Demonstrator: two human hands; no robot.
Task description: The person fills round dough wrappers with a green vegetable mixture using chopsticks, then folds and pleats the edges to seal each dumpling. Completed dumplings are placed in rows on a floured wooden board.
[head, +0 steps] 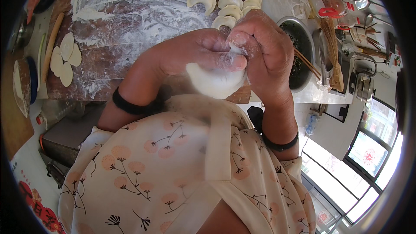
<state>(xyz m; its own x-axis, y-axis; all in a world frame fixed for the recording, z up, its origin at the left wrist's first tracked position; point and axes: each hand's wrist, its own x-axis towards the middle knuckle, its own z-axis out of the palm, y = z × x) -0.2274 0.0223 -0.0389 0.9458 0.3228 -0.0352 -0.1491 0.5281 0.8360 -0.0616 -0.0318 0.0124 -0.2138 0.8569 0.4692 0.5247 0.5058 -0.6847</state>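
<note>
A white, crescent-shaped dumpling hangs between my two hands, held in the air over the front edge of the wooden board. My left hand grips its upper edge, the floury thumb lying across the dough. Fingers of my right hand pinch the right end of the same dumpling; the pinched seam is mostly hidden by them. Just beyond my hands, rows of shaped dumplings stand on the floured board. Several flat dough wrappers overlap at the board's left side, beside a wooden rolling pin.
Right of my right hand stands a metal bowl of dark green filling, with chopsticks resting in it. A straw brush, a plastic bag and bottles crowd that side. At far left sits a container with flour.
</note>
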